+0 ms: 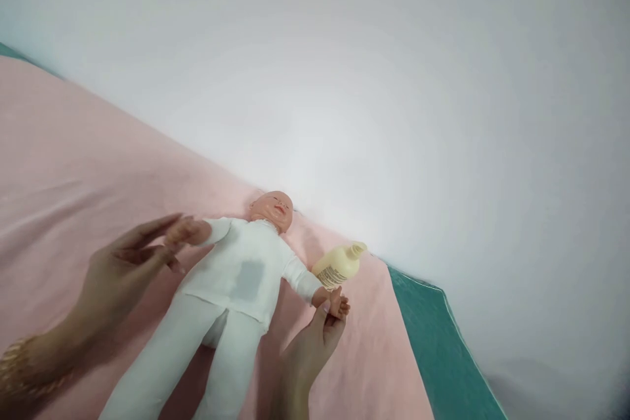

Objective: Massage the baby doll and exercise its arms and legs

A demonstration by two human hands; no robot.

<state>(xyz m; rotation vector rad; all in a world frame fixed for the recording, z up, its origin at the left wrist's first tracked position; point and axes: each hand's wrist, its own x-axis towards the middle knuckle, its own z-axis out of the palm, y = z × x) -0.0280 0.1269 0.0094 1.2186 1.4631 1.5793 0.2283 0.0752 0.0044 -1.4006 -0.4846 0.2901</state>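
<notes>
A baby doll [236,282] in a white suit lies on its back on a pink sheet [73,170], head toward the wall. My left hand [123,269] has its fingers stretched out, the tips touching the doll's small hand on the left. My right hand [315,341] pinches the doll's other hand between thumb and fingers. A pale yellow lotion bottle [339,264] lies on its side just beyond that doll hand, by the wall.
A white wall [394,79] runs along the far edge of the pink sheet. A teal surface [438,354] shows beyond the sheet's right edge. A gold bangle [20,361] is on my left wrist.
</notes>
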